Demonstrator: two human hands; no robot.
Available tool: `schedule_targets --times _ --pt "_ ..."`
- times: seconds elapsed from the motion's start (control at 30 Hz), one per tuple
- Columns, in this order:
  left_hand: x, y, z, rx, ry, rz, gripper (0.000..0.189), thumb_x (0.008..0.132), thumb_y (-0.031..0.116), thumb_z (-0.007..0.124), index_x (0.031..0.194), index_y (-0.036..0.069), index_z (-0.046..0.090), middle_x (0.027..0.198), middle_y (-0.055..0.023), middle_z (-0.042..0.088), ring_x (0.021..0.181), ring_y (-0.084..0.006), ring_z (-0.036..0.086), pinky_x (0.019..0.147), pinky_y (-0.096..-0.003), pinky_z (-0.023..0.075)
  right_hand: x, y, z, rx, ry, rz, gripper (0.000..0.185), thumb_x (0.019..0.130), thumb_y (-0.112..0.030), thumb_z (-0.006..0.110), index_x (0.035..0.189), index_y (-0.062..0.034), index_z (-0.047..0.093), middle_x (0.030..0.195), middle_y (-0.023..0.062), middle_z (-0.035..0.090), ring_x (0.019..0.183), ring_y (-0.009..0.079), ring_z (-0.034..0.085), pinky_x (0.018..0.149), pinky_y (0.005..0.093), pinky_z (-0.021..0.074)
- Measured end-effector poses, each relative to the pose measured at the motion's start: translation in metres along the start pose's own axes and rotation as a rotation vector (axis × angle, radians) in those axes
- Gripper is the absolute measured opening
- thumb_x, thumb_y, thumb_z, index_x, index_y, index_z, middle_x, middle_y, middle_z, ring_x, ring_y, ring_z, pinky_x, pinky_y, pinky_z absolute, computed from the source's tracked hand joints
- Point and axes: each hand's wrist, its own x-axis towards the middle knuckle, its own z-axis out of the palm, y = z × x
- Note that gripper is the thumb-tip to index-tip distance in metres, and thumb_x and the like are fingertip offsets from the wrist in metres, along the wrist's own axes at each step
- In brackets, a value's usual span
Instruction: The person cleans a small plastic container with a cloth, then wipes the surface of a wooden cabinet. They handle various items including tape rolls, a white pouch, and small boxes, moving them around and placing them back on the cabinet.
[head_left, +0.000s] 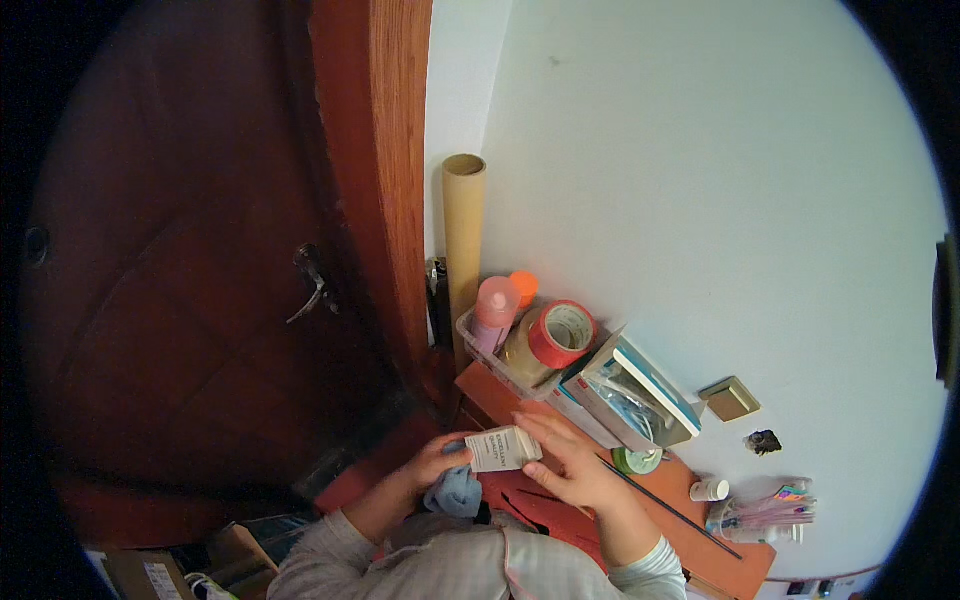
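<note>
My left hand (439, 459) grips the left end of a small white cardboard carton (496, 450) that bears printed writing. A crumpled blue-grey cloth (454, 492) hangs below the same hand, bunched against its fingers. At the carton's right end is my right hand (566, 461), its thumb and fingers spread around that end. Whether it grips the carton or only rests close to it is unclear. The carton is held tilted in front of my body, over the near edge of an orange-brown tabletop (679, 491).
A clear plastic bin (499, 367) holds a pink-capped bottle (496, 311) and red tape roll (564, 334). Beside it stand an open box (630, 394), green tape roll (637, 460), thin black rod (675, 510) and white bottle (709, 490). A cardboard tube (463, 225) stands near a dark door (202, 300).
</note>
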Motion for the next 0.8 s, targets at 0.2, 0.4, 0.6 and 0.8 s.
schedule_targets --times 0.2,0.4,0.6,0.8 --pt "0.026 0.030 -0.029 0.090 -0.230 -0.028 0.046 0.098 0.021 0.065 0.137 -0.001 0.053 0.112 -0.0098 0.067 0.093 -0.0178 0.066 0.081 -0.0335 0.0563 0.027 -0.001 -0.007 -0.067 0.023 0.026 0.061 0.089 -0.023 0.074 0.139 -0.0004 0.049 0.137 0.0204 0.053 0.126 0.0361 0.052 0.105 0.0423 0.0437" --pt "0.041 0.044 -0.037 0.122 -0.313 -0.056 0.046 0.099 0.024 0.064 0.136 -0.001 0.053 0.110 -0.0095 0.067 0.091 -0.0167 0.065 0.081 -0.0328 0.0550 0.032 0.004 -0.001 0.053 0.144 0.071 0.055 0.082 -0.027 0.082 0.123 -0.0017 0.056 0.123 0.0161 0.057 0.118 0.0310 0.055 0.102 0.0409 0.0440" --pt "0.045 0.053 -0.038 0.133 -0.391 -0.087 0.044 0.099 0.024 0.063 0.133 -0.002 0.056 0.110 -0.0096 0.068 0.093 -0.0173 0.065 0.084 -0.0331 0.0538 0.030 0.012 0.008 0.476 0.111 0.134 0.049 0.085 -0.014 0.080 0.123 -0.0048 0.050 0.123 0.0099 0.050 0.117 0.0223 0.053 0.099 0.0368 0.0462" --pt "0.046 0.050 -0.032 0.272 -0.352 -0.028 0.045 0.097 0.022 0.066 0.133 -0.002 0.056 0.113 -0.0088 0.067 0.099 -0.0170 0.065 0.089 -0.0342 0.0532 0.023 0.012 0.022 0.430 0.085 0.166 0.048 0.086 -0.013 0.078 0.121 -0.0067 0.047 0.126 0.0128 0.048 0.122 0.0250 0.050 0.101 0.0395 0.0441"
